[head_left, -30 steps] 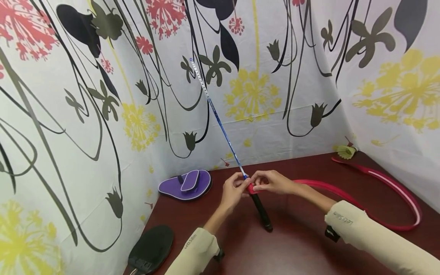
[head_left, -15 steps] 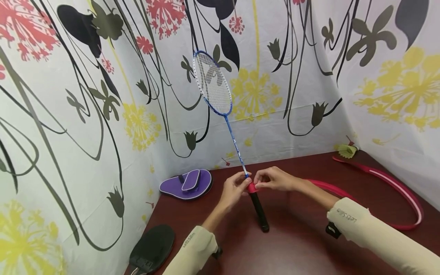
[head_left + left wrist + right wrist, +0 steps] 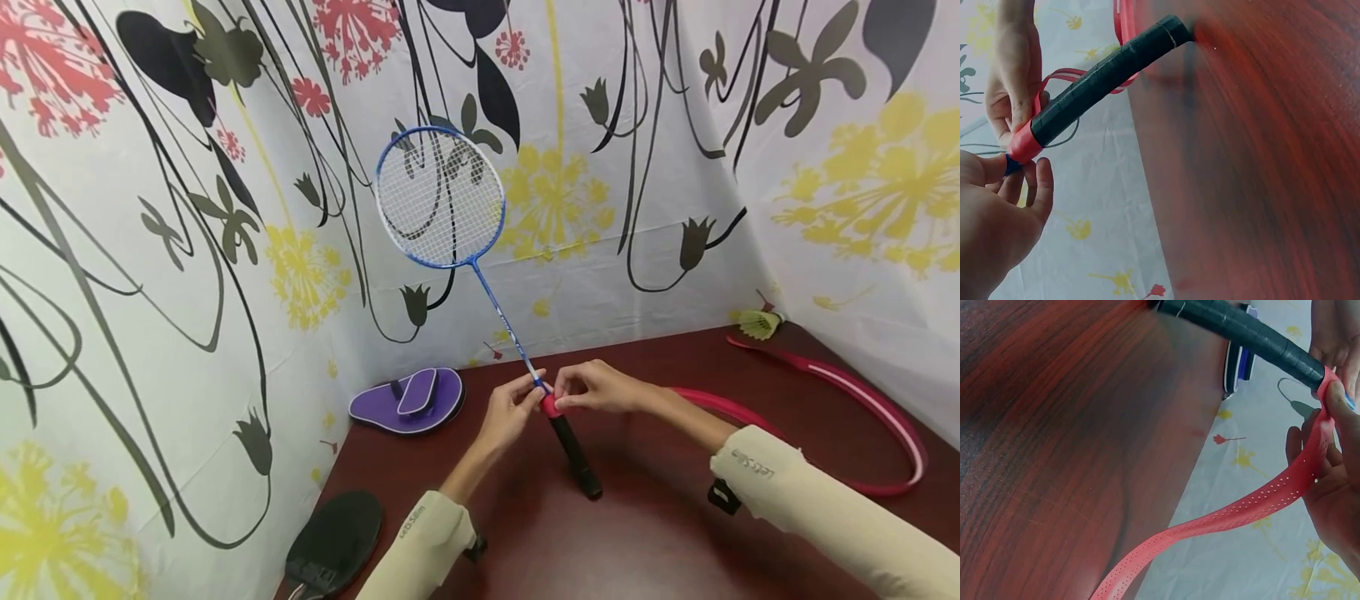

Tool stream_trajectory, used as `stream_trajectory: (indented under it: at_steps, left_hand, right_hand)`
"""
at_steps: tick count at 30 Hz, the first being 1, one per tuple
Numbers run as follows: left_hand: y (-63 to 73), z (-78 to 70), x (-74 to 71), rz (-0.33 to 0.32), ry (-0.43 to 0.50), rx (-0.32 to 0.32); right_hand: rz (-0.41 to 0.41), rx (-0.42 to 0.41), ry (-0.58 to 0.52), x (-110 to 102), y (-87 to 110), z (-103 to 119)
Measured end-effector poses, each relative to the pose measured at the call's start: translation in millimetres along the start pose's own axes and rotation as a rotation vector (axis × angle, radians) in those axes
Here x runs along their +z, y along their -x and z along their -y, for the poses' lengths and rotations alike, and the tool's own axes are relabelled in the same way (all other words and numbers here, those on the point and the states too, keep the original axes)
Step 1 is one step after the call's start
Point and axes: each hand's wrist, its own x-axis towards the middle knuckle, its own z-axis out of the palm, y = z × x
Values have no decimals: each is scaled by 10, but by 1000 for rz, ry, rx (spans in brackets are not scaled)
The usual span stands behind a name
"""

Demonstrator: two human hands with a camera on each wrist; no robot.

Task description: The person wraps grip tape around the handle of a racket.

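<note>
Racket (image 3: pixel 442 200) stands tilted over the table (image 3: pixel 615 542), head up before the patterned cloth (image 3: pixel 570 317), black handle (image 3: pixel 574 457) slanting down toward us. Whether its butt touches the wood, we cannot tell.

Left hand (image 3: pixel 507 410) pinches the racket where the blue cone meets the red wrap. Right hand (image 3: pixel 603 390) pinches the red tape (image 3: pixel 1266 499) between thumb and fingers, close against the handle.

We judge the racket light, its shaft stiff, its strings worth sparing; best hold is at cone or handle. The perforated tape looks soft, thin and perhaps stretchy; we would hold it near the wrap.

Edges: purple case (image 3: pixel 375 408) and black paddle (image 3: pixel 336 537) lie left, shuttlecock (image 3: pixel 759 324) in the far right corner. The tape's long tail loops over the right side. Open room: bare wood in front of the butt.
</note>
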Motion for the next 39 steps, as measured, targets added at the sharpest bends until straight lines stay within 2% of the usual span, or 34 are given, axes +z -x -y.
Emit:
stream_trajectory:
  at_steps: [5,8,13,18,22,24,27,30,34,39]
  left_hand:
    - [-18,13,-7,44,39,-10]
    - [-15,44,-14,61,60,-13]
    - [0,98,-35,69,120,-12]
    - [24,152,-35,68,165,-26]
    - [34,142,-31,53,175,-36]
    - [24,117,-16,28,195,-35]
    - [1,74,4,-38,178,-37]
    - [-25,18,27,-110,100,-34]
    - [-49,-34,46,-174,-14,-24]
    - [-60,-69,17,-215,-33,-12]
  right_hand:
    - [-34,13,0,-15,10,-15]
    - [-27,40,-35,11,7,-30]
    - [43,80,-96,81,-2,-45]
    - [140,58,-63,133,-25,-79]
    - [152,43,-36,150,-41,-69]
    - [138,40,-40,156,-45,-48]
    - [114,50,-51,179,-67,-10]
    - [86,71,-54,200,-86,23]
    - [57,97,-54,223,-103,34]
    - [69,76,-75,209,-114,31]
